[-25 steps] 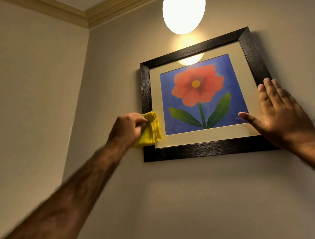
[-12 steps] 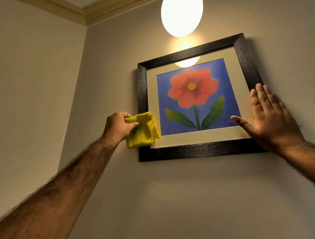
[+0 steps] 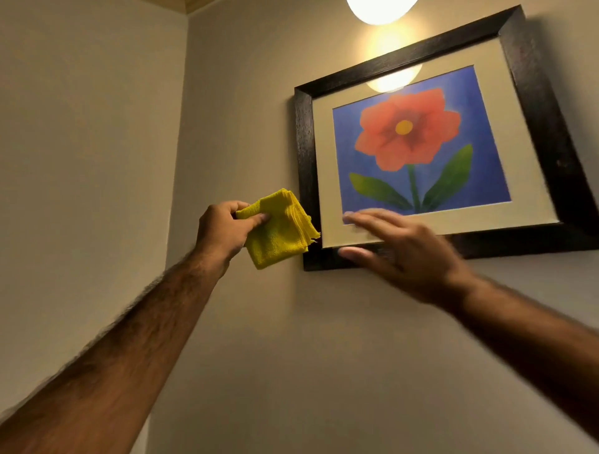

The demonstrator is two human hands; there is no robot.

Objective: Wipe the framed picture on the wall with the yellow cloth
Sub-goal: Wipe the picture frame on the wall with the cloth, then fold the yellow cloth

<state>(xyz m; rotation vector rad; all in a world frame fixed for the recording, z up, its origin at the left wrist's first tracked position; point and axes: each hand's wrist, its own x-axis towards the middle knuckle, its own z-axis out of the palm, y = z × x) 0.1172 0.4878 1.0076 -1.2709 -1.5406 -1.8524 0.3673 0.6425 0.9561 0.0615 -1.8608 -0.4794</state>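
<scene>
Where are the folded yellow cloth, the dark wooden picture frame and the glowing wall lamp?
folded yellow cloth (image 3: 281, 231): head view, middle of its face.
dark wooden picture frame (image 3: 538, 107): head view, right rail.
glowing wall lamp (image 3: 381, 8): head view, lower part of shade.

A room in a home: plain beige walls (image 3: 97, 129) meet in a corner, with wooden ceiling moulding (image 3: 197, 4) at 11 o'clock, a glowing round lamp (image 3: 382, 8) at 12 o'clock and a dark-framed flower picture (image 3: 547, 136) at 2 o'clock.

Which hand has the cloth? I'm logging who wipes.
The left hand pinches the yellow cloth; the right hand is open and empty.
</scene>
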